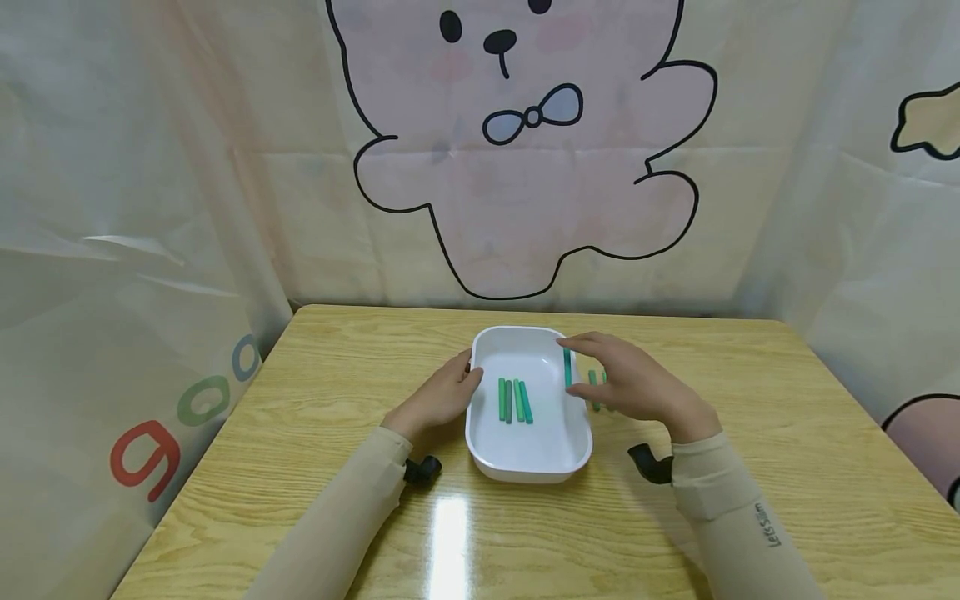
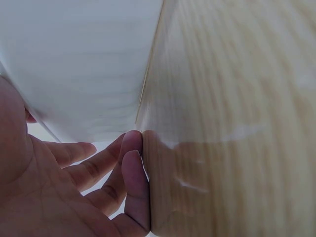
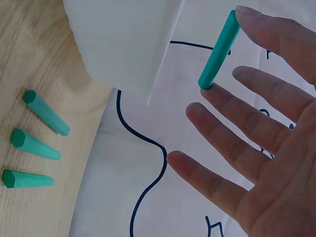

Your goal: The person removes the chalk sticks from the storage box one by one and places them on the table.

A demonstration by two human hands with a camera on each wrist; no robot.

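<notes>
A white tray [image 1: 528,454] stands on the table, and several green sticks [image 1: 502,400] lie side by side in it. My left hand [image 1: 438,396] holds the tray's left side, thumb at the rim and fingers against the outer wall. Above the tray's right edge, my right hand [image 1: 637,379] holds a teal-green hexagonal stick [image 3: 218,49] by its two ends, between thumb and a fingertip. The other fingers of that hand are spread. Three more green sticks [image 3: 35,144] lie on the table right of the tray, partly hidden by the right hand in the head view.
The wooden table [image 1: 337,367] reaches back to a hanging cloth [image 1: 510,200] printed with a cartoon bear. More cloth [image 1: 112,292] hangs along the left and right sides. Each wrist wears a black piece [image 1: 649,463].
</notes>
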